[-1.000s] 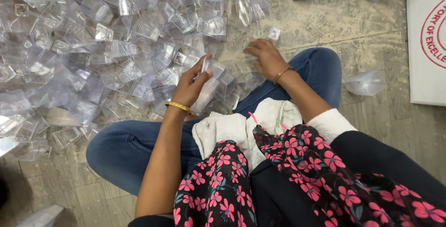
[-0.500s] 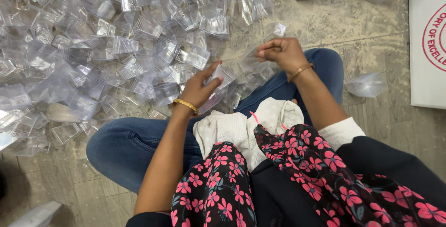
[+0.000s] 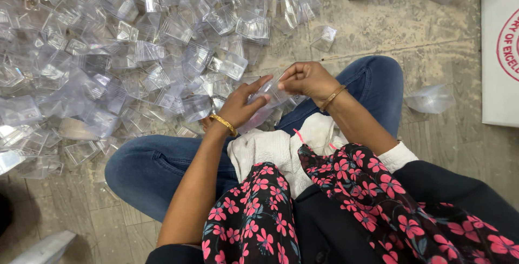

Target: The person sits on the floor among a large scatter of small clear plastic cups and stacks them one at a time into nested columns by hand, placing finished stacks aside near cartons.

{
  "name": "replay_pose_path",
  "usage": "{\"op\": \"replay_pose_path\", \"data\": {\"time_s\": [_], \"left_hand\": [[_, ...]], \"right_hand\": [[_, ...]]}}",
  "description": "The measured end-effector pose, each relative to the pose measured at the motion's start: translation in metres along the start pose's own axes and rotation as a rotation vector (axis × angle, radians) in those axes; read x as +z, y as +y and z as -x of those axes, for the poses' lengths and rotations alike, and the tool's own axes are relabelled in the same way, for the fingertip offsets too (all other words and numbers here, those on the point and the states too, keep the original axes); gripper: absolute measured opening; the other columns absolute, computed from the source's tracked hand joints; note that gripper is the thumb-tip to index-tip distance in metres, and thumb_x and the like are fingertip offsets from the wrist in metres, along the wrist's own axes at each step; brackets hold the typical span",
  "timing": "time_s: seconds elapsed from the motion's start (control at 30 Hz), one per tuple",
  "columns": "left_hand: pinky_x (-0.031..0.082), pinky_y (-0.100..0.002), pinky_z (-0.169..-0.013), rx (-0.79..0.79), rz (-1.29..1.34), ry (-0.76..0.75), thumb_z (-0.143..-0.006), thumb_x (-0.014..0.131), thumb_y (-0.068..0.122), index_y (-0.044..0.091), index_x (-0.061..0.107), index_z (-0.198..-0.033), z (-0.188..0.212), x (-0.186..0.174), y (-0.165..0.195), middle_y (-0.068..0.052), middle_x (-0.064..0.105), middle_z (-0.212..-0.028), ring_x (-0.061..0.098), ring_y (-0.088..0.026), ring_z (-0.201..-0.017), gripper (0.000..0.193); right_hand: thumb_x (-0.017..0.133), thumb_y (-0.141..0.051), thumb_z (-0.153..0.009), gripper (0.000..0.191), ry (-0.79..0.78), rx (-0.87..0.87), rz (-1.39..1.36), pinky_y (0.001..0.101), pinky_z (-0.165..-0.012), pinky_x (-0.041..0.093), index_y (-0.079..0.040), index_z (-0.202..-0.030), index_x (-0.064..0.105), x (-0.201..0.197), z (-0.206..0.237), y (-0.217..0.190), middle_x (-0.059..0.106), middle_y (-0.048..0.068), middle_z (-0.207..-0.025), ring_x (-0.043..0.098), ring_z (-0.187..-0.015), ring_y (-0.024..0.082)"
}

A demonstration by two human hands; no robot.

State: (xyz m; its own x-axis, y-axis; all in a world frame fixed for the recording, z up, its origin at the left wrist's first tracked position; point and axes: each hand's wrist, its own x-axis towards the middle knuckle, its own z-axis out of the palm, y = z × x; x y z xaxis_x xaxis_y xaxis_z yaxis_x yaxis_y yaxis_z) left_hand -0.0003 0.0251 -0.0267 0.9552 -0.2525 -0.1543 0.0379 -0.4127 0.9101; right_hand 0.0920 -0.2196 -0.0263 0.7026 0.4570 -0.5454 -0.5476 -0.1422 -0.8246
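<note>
I sit cross-legged on the floor in blue jeans. My left hand (image 3: 241, 105), with a gold bangle at the wrist, grips a stack of clear plastic cups (image 3: 259, 114) just above my knee. My right hand (image 3: 308, 80), also with a bangle, pinches the upper end of the same clear stack (image 3: 274, 95). The two hands meet over the stack, close together. A big heap of clear plastic containers (image 3: 135, 53) lies right in front of the hands.
A single clear container (image 3: 431, 99) lies on the stone floor to the right of my knee, another (image 3: 324, 38) further ahead. A white board with a red round mark (image 3: 500, 53) is at the right edge. White cloth (image 3: 281, 148) rests in my lap.
My right hand has come in from the floor near the heap to meet my left hand at the clear stack. The left hand has lifted the stack slightly toward the right.
</note>
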Motion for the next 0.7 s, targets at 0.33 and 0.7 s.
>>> {"op": "replay_pose_path", "data": {"time_s": [0.33,0.7], "left_hand": [[0.05,-0.039,-0.095,-0.149,0.1,0.176,-0.092,0.065,0.042,0.027,0.056,-0.146,0.003,-0.007,0.005,-0.015,0.066,-0.132,0.064,-0.03,-0.116,0.057],[0.051,-0.036,-0.095,-0.183,0.153,0.383,-0.093,0.069,0.038,0.031,0.057,-0.147,0.0,-0.008,-0.01,-0.017,0.068,-0.116,0.067,-0.027,-0.109,0.056]], "right_hand": [[0.066,-0.005,-0.088,0.024,0.3,-0.715,1.518,0.0569,-0.118,0.034,-0.009,-0.109,0.078,-0.018,-0.037,0.022,0.076,0.014,-0.09,0.073,-0.08,0.029],[0.063,0.003,-0.085,0.029,0.289,-1.041,1.286,0.0467,-0.111,0.041,-0.011,-0.11,0.07,0.01,-0.093,-0.033,0.067,0.01,-0.125,0.06,-0.121,0.031]]}}
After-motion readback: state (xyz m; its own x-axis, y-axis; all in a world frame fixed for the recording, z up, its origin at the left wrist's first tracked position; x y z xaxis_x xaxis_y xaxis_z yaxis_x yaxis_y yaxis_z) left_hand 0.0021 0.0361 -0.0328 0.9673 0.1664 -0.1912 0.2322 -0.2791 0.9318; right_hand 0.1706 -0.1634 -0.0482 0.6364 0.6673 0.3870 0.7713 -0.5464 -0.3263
